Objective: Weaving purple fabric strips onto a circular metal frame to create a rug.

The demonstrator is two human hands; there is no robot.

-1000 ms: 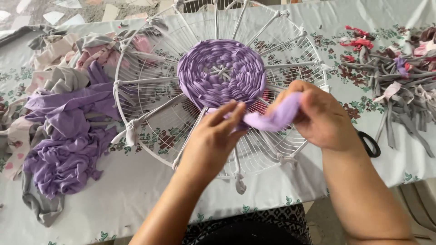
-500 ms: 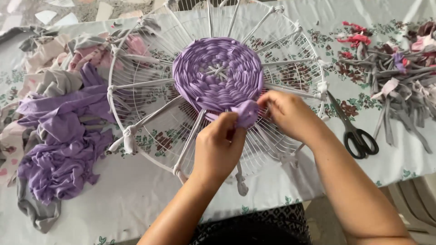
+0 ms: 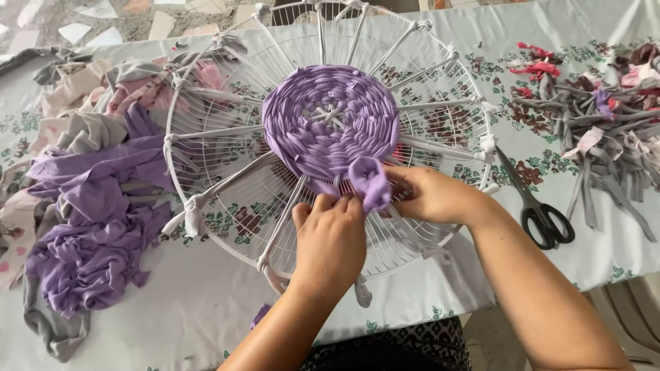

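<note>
On the flowered tablecloth (image 3: 206,302), seen from my head camera, the round white wire frame (image 3: 206,137) lies flat with a purple woven disc (image 3: 330,124) filling its centre. By my reckoning the weave covers only the inner part of the spokes; the outer ring, from the disc's edge to the rim all the way round the clock, is bare wire waiting to be filled. At six o'clock on the disc my left hand (image 3: 330,240) presses its fingertips narrowly against the spokes, while my right hand (image 3: 433,196) pinches the loose purple fabric strip (image 3: 371,182) closed between thumb and fingers. That strip bunches at the disc's lower edge, its short visible length running roughly twelve to six, free end toward me. Purple cloth (image 3: 89,227) is heaped at nine o'clock; black scissors (image 3: 543,216) and grey strips (image 3: 605,137) lie toward three.
</note>
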